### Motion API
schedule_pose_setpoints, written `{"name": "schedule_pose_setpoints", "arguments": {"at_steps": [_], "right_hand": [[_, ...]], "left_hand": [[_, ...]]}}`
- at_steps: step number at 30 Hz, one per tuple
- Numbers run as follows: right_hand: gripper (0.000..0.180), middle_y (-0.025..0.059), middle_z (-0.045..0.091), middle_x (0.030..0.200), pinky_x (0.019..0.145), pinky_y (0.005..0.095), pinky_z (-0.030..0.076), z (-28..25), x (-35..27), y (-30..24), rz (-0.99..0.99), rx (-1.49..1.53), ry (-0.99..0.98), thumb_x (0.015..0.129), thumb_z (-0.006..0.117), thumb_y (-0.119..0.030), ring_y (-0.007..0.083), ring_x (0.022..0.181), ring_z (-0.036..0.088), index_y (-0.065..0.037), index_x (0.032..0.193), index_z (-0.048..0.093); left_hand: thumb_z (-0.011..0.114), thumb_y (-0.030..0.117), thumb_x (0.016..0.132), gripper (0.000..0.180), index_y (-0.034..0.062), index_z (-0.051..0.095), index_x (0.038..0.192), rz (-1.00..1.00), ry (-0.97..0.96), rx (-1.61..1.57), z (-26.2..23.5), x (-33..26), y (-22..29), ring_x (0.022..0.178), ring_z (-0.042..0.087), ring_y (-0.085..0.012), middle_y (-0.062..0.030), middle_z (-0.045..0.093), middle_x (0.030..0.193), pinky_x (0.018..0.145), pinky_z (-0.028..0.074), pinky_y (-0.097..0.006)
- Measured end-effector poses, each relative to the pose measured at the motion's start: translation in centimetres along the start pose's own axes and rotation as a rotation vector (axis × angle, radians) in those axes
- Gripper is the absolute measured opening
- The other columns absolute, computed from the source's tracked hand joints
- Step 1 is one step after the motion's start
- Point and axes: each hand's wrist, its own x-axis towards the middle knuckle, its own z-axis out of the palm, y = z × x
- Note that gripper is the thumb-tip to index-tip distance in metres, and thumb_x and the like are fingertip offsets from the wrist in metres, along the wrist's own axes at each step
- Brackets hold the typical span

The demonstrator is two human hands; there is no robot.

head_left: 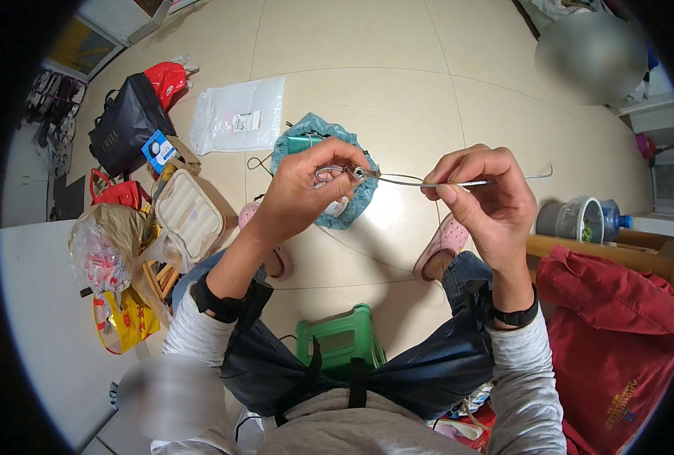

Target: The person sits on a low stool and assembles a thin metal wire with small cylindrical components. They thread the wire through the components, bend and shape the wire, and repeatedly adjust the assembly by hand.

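Observation:
My left hand (pixel 306 186) is closed around a small round metal piece (pixel 359 173) with a hole in its end, and a thin grey loop (pixel 329 171) shows between the fingers. A thin dark cord (pixel 401 181) runs from there to my right hand (pixel 488 199), whose thumb and fingertips pinch it. Past the right fingers sticks out a slim pale rod (pixel 538 176) with a bent tip. Whether cord and rod are joined is hidden by the fingers. Below the hands, on the floor, lies an open teal drawstring bag (pixel 361 203) with a teal packet (pixel 303 142) inside.
A clear plastic mailer (pixel 265 106) lies beyond the bag. At left are a black bag (pixel 136 121), a beige lidded box (pixel 189 208) and a yellow bag (pixel 132 322). A green stool (pixel 337 334) stands between my legs. Red cloth (pixel 602 326) and a bucket (pixel 568 220) are at right.

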Motion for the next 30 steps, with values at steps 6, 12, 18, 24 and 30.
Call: {"name": "schedule_pose_setpoints", "arguments": {"at_steps": [6, 12, 18, 24, 30], "right_hand": [[0.019, 0.0112, 0.062, 0.092, 0.074, 0.0283, 0.053, -0.3, 0.3, 0.4, 0.051, -0.018, 0.133, 0.085, 0.064, 0.004, 0.0167, 0.083, 0.063, 0.002, 0.100, 0.052], [0.020, 0.0098, 0.062, 0.091, 0.071, 0.0274, 0.055, -0.3, 0.7, 0.5, 0.117, 0.002, 0.268, 0.087, 0.063, 0.002, 0.0155, 0.080, 0.063, 0.002, 0.104, 0.052], [0.020, 0.0084, 0.062, 0.090, 0.069, 0.0265, 0.054, -0.5, 1.0, 1.3, 0.191, -0.017, 0.281, 0.088, 0.063, -0.001, 0.0150, 0.079, 0.064, 0.001, 0.105, 0.053], [0.018, 0.0083, 0.063, 0.088, 0.066, 0.0255, 0.053, -0.8, 1.1, 1.9, 0.247, -0.034, 0.284, 0.090, 0.061, -0.004, 0.0150, 0.077, 0.064, 0.001, 0.105, 0.053], [0.017, 0.0086, 0.062, 0.087, 0.068, 0.0263, 0.052, -2.1, 1.4, 3.0, 0.376, 0.130, 0.410, 0.090, 0.058, -0.004, 0.0182, 0.077, 0.064, -0.001, 0.106, 0.054]], "left_hand": [[0.064, 0.002, 0.086, 0.016, -0.0022, 0.061, 0.101, -0.036, 0.016, 0.078, 0.3, -0.1, 0.3, 0.073, 0.056, -0.0057, -0.0036, 0.063, 0.088, 0.065, 0.048, -0.020], [0.067, 0.009, 0.086, 0.024, -0.0051, 0.063, 0.105, 0.036, 0.024, 0.275, 0.3, -0.2, 0.4, 0.078, 0.057, -0.0060, -0.0050, 0.066, 0.090, 0.069, 0.047, -0.020], [0.067, 0.011, 0.086, 0.029, -0.0065, 0.064, 0.109, 0.084, 0.058, 0.276, 0.1, -0.3, 0.5, 0.082, 0.058, -0.0093, -0.0088, 0.068, 0.093, 0.073, 0.048, -0.022], [0.065, 0.010, 0.086, 0.027, -0.0058, 0.064, 0.109, 0.155, 0.097, 0.325, 0.0, -0.2, 0.3, 0.077, 0.057, -0.0080, -0.0066, 0.067, 0.088, 0.069, 0.047, -0.021], [0.063, 0.007, 0.085, 0.023, -0.0025, 0.064, 0.107, 0.102, 0.138, 0.398, 0.4, -0.2, 0.5, 0.061, 0.037, -0.0023, 0.0038, 0.050, 0.070, 0.054, 0.034, -0.019]]}}
